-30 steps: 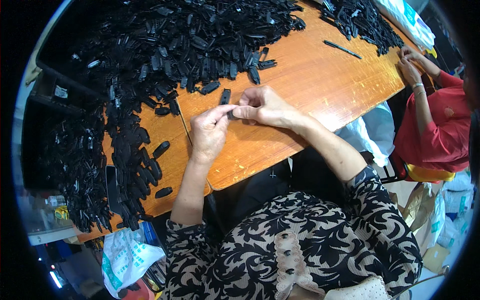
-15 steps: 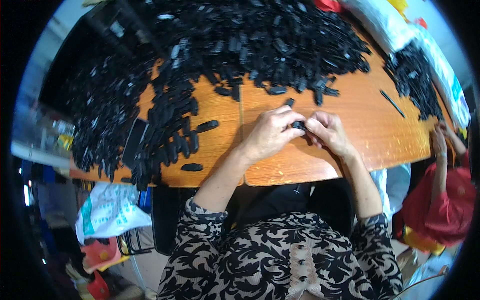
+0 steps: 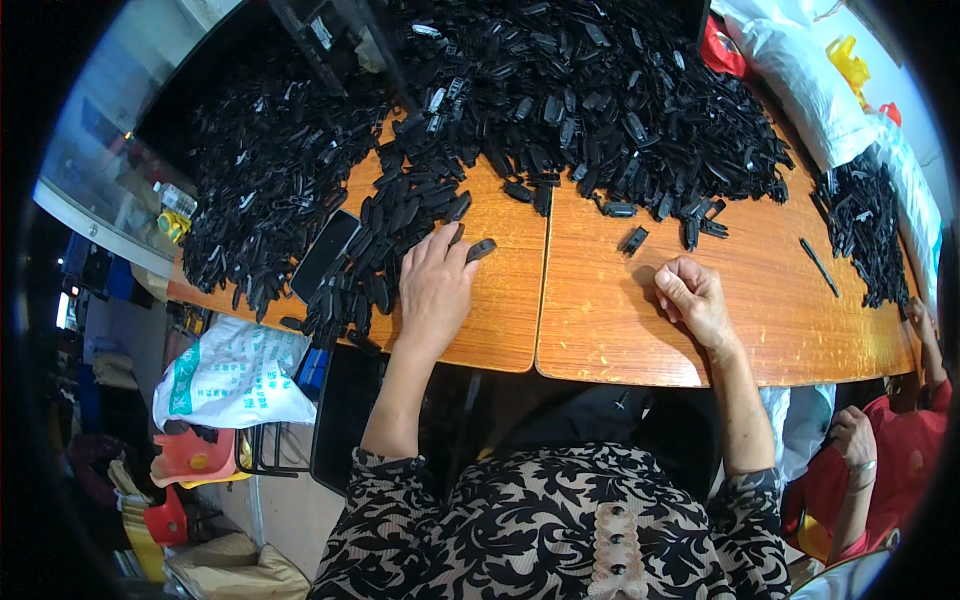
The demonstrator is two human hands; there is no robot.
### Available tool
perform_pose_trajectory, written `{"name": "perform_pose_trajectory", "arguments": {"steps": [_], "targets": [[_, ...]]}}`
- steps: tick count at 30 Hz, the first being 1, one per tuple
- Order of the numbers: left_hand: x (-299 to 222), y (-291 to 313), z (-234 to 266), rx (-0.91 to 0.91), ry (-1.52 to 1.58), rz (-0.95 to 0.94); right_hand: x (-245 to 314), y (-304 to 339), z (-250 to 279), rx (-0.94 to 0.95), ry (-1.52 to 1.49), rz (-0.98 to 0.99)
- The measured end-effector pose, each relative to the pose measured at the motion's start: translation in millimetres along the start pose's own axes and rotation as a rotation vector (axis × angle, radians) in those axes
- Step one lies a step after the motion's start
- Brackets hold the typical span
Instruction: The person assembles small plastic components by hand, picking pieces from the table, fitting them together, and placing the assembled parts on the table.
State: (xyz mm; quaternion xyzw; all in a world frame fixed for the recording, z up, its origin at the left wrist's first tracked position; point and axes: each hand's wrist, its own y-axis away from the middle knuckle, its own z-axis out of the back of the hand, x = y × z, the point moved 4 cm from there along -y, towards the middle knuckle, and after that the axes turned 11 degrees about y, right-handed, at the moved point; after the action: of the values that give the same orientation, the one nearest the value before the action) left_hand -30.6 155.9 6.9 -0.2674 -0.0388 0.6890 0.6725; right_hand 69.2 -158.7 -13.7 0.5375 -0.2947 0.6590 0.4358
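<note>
My left hand [image 3: 435,290] lies over the tabletop with fingers stretched out and apart. Its fingertips rest by the edge of a group of oval black plastic casings [image 3: 400,205]. One single casing [image 3: 481,249] lies right at its thumb and index finger, not visibly gripped. My right hand [image 3: 692,300] is curled, thumb pressed to the bent fingers, at the right half of the table. Whether anything small is inside it is hidden. Beyond that hand a small open black plastic part [image 3: 633,240] lies alone on the wood.
A large heap of black plastic parts [image 3: 580,100] covers the far table [image 3: 600,340]. A dark phone-like slab [image 3: 327,255] lies among the left casings. A black pen [image 3: 820,268] is at right, beside another pile [image 3: 868,230]. A co-worker's hand [image 3: 853,436] and red sleeve show at the right edge.
My hands have parted: the left has moved left to the casings, off the small black part both were fingering. The right has curled closed and stayed on the right. The view has shifted.
</note>
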Motion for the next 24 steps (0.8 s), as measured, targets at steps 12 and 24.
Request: {"name": "perform_pose_trajectory", "arguments": {"steps": [12,24], "targets": [[-7.6,-23.3,13.3,-0.119,-0.112,0.050,-6.9,-0.1,3.3,-0.002,0.038,0.006],[24.4,-34.3,-29.9,0.074,-0.122,0.206,-9.6,0.5,3.3,-0.003,-0.001,0.000]]}}
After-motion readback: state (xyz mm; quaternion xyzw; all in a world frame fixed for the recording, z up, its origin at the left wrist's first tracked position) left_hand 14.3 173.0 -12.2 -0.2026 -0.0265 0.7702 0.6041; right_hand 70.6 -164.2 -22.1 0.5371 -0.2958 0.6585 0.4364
